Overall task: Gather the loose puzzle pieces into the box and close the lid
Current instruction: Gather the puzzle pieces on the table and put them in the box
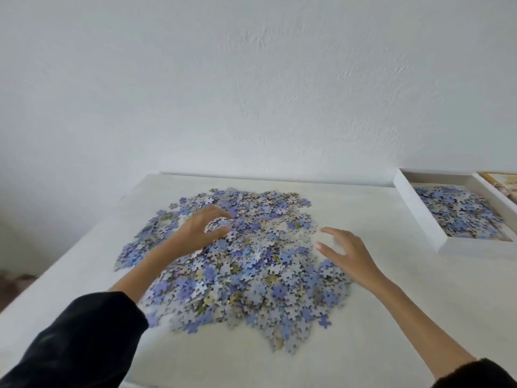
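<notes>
gathering is going on, i think. the puzzle pieces (251,275) are lying heaped mid-table. the left hand (200,229) is resting on the heap at 11 o'clock, fingers bent and apart, clamping nothing visible. the right hand (349,253), fingers spread and blurred, is hovering at 3 o'clock. next, both are needing to scoop toward the part-filled box (419,211) at 2 o'clock. the frame is cutting off what looks like its lid (500,186).

A white table (391,317) stands with its far edge against the wall (251,93). A wide, loose heap of puzzle pieces (251,275) (mostly blue and grey, a few yellowish) lies spread across its middle. A shallow white box (416,214) sits at the far right corner, well apart from the heap, with more pieces inside. Just beside it, a lid (500,189) with a tan picture is cut off by the frame edge.
</notes>
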Demonstrator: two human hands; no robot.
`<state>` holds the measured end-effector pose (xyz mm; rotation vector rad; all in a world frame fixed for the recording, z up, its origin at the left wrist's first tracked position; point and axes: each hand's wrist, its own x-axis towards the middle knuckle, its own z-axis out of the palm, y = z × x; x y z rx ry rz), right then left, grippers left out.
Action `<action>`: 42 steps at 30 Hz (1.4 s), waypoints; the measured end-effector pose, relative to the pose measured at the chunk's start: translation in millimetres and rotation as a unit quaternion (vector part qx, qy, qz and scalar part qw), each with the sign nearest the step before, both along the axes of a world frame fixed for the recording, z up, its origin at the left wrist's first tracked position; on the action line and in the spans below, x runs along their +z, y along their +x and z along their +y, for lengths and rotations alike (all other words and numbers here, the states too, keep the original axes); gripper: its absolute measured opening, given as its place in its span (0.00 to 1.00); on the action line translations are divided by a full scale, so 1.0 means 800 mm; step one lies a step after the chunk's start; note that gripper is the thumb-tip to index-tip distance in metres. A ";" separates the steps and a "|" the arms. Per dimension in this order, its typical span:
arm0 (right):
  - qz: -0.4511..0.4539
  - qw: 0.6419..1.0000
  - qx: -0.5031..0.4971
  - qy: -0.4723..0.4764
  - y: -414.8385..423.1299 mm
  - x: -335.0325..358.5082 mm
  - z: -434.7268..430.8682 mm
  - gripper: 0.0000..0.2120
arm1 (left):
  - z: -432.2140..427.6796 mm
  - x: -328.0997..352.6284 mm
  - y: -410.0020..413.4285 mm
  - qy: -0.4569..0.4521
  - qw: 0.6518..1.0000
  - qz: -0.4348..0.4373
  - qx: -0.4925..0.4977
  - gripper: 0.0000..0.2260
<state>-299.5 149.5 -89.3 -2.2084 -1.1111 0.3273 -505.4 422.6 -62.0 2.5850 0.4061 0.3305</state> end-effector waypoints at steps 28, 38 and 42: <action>-0.077 0.978 -0.008 -0.195 -0.095 -0.018 0.100 0.58 | 0.030 -0.054 -0.018 0.037 0.986 0.160 -0.030 0.57; -0.076 0.966 0.053 -0.241 -0.084 -0.009 0.138 0.58 | 0.027 -0.042 -0.001 0.052 0.977 0.208 -0.008 0.61; -0.090 0.952 0.085 -0.280 -0.072 -0.008 0.142 0.55 | 0.039 -0.040 -0.004 0.051 0.981 0.187 -0.016 0.62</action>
